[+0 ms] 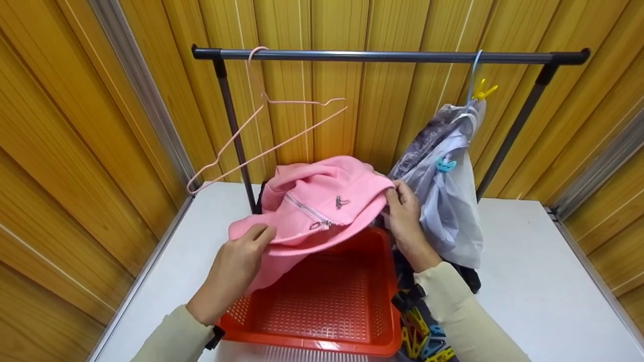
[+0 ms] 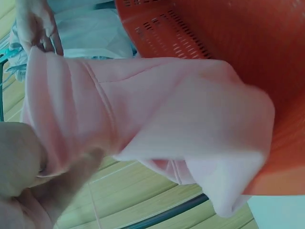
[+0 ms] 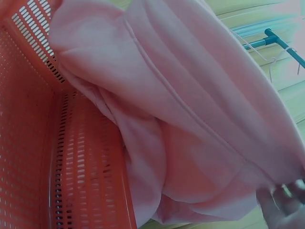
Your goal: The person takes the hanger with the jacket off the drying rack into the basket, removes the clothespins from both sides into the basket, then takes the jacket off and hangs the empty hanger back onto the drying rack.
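A pink garment (image 1: 322, 196) with a zipper and a small metal trim is stretched between both hands, above the far part of a red plastic basket (image 1: 322, 347). The left hand (image 1: 244, 256) pinches its near left edge; in the left wrist view, thumb and fingers close on the pink cloth (image 2: 157, 105). At the garment's right edge the right hand (image 1: 405, 216) grips the hem, also seen in the right wrist view, where the fingers (image 3: 281, 205) hold the cloth's border. Part of the garment droops over the basket's left side.
A pink hanger (image 1: 271, 146) hangs at the left of a dark rack bar (image 1: 362, 56). At the right, grey and white clothes (image 1: 453, 201) hang from a blue hanger with clips. Colourful clothespins (image 1: 422, 342) lie in a dark container beside the basket. Wooden panels (image 1: 337, 30) stand behind.
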`<state>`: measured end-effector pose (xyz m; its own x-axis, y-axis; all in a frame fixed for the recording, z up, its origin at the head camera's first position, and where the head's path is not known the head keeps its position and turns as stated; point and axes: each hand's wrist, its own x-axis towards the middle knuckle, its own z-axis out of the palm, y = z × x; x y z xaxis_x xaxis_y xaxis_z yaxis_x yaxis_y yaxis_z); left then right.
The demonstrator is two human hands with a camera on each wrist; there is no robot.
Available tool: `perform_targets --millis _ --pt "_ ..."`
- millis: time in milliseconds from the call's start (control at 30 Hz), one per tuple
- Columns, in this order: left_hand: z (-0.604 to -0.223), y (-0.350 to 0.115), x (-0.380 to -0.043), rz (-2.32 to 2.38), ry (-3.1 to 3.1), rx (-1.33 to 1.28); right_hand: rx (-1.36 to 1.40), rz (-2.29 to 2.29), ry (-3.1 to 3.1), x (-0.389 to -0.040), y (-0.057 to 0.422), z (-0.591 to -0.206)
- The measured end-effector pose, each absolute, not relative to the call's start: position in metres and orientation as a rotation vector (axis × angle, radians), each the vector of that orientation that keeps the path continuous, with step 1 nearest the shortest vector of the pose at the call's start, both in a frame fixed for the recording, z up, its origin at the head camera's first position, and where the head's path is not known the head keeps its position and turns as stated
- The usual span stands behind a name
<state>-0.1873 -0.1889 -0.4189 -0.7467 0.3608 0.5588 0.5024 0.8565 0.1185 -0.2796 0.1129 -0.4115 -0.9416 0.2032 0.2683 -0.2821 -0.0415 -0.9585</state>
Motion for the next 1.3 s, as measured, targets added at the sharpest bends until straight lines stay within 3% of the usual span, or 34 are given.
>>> perform_targets --millis 267,733,1000,1300 --pt "-0.395 -0.174 -0.211 -0.395 -2.296 -0.684 0.359 2.189 -1.906 -0.270 0.102 -0.405" --pt "-0.377 -0.128 -0.240 -0.713 -2.164 -0.893 0.559 2.110 -2.032 -0.257 0.070 -0.392" --pt "-0.374 -0.117 -0.249 -1.062 -2.230 -0.766 0.648 2.268 -1.997 -0.250 0.055 -0.392" --pt "-0.366 -0.109 -0.249 -1.426 -2.275 -0.717 0.663 1.687 -2.312 -0.242 0.051 -0.400"
